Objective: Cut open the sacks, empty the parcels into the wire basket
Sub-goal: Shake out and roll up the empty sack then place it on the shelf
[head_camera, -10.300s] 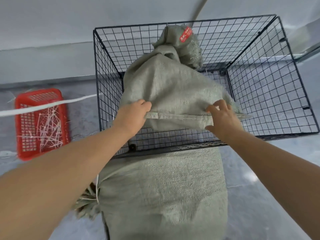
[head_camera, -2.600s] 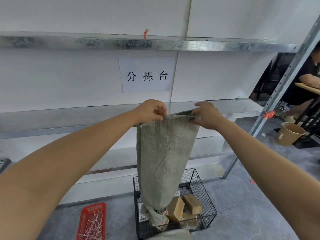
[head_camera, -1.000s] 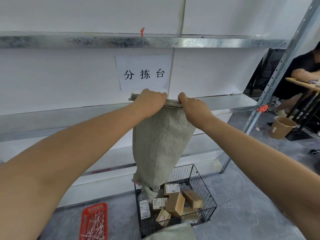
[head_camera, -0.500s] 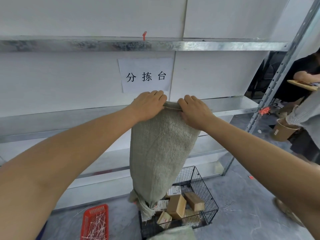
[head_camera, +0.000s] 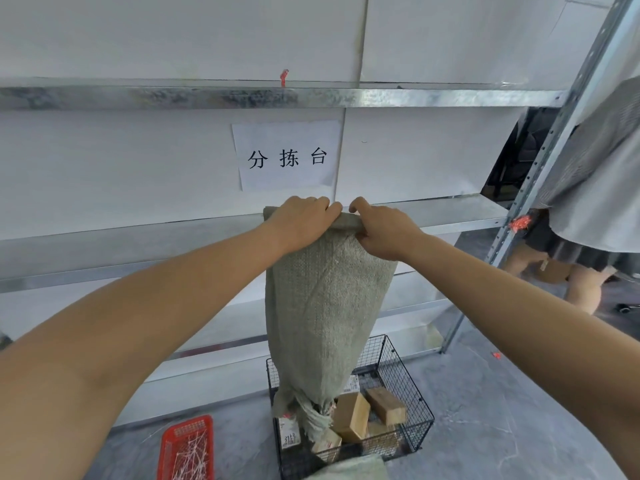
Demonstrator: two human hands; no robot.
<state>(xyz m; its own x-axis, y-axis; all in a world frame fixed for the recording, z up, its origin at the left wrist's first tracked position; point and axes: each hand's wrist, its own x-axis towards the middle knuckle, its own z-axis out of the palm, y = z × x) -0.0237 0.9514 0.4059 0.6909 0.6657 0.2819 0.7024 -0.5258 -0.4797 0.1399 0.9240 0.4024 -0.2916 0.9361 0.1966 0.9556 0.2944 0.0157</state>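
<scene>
The sack (head_camera: 322, 306) hangs upside down over the wire basket (head_camera: 408, 375). Its gathered, frayed mouth trails among the parcels (head_camera: 350, 415) lying inside. The left grip (head_camera: 304, 220) and the right grip (head_camera: 384, 230) sit side by side on the upper seam, fingers curled over the folded edge and pinching the cloth. The woven cloth looks soft, limp and light. It sags narrow toward the bottom, so it is probably almost empty, though a last parcel could be hidden inside. The stitched seam seems the firmest place to hold, since loose weave could slide through fingers. The cartons look stiff and light. A red crate (head_camera: 187, 448) stands on the floor left of the basket.
</scene>
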